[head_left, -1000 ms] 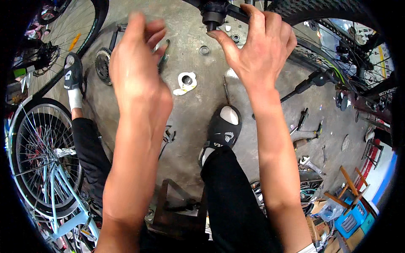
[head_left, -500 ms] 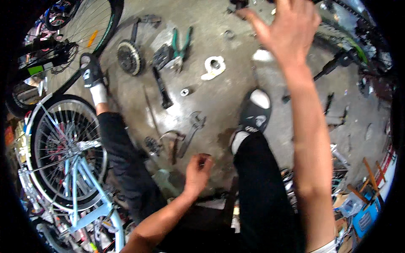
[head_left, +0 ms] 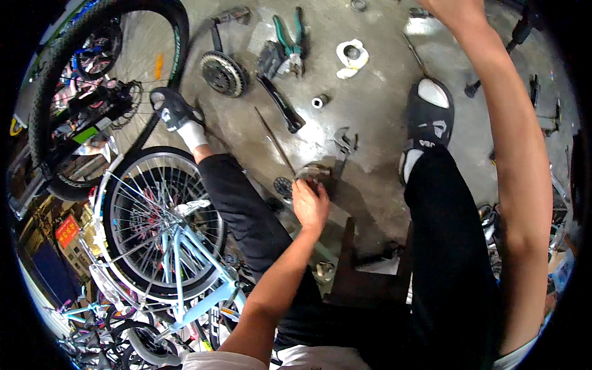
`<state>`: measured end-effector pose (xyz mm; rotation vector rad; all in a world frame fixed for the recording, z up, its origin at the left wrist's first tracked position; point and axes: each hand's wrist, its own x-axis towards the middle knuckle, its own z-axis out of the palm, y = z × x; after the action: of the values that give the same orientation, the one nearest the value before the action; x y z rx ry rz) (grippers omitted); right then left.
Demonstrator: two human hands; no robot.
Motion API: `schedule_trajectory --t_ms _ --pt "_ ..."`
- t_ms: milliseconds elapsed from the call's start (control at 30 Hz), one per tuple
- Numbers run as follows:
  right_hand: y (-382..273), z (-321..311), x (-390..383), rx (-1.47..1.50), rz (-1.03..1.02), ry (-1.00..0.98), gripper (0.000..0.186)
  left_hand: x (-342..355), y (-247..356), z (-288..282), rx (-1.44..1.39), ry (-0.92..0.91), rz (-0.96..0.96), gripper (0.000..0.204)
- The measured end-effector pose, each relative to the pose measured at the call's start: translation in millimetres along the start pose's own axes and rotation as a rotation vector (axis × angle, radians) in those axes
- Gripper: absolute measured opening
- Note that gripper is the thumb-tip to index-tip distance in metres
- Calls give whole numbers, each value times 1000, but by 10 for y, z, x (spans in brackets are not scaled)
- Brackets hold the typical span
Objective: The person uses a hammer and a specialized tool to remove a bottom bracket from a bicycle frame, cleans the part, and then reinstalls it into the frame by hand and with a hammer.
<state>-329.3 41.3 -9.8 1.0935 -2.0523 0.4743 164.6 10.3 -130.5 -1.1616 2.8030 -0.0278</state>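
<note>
My left hand [head_left: 310, 206] is down near the floor between my legs, its fingers curled over what looks like a hammer [head_left: 316, 171]; the hand covers its handle. Right beside it lies an adjustable wrench [head_left: 345, 140], and a small dark sprocket [head_left: 283, 187] is by the fingers. A long thin rod [head_left: 274, 140] points toward the hand. My right hand [head_left: 456, 9] reaches far forward at the top right, with its fingers cut off by the picture's edge. Below its wrist a screwdriver-like tool [head_left: 416, 54] lies beside my right shoe.
A crankset [head_left: 223, 74], green-handled pliers [head_left: 290, 43], a black crank arm [head_left: 282, 103], a socket [head_left: 319, 101] and a white tape-like roll [head_left: 352, 58] lie ahead on the concrete. A light-blue bicycle frame [head_left: 203, 302] with its wheel stands left. Further bicycle parts crowd the right edge.
My left hand has moved forward onto the hammer. The right hand has gone farther out past the top edge. The whole view has shifted, bringing floor things rightward and up.
</note>
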Motion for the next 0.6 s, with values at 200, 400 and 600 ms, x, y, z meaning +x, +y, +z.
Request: schedule_trajectory --t_ms 200,400,600 --pt "-142 -32 -22 44 147 -125 63 -136 -126 217 -49 -387 -485 64" --pt "136 -173 24 74 144 -191 50 154 35 -7 -412 -740 -506 55" --pt "-12 -20 49 109 158 -66 34 594 -106 -931 -201 -496 -133 36"
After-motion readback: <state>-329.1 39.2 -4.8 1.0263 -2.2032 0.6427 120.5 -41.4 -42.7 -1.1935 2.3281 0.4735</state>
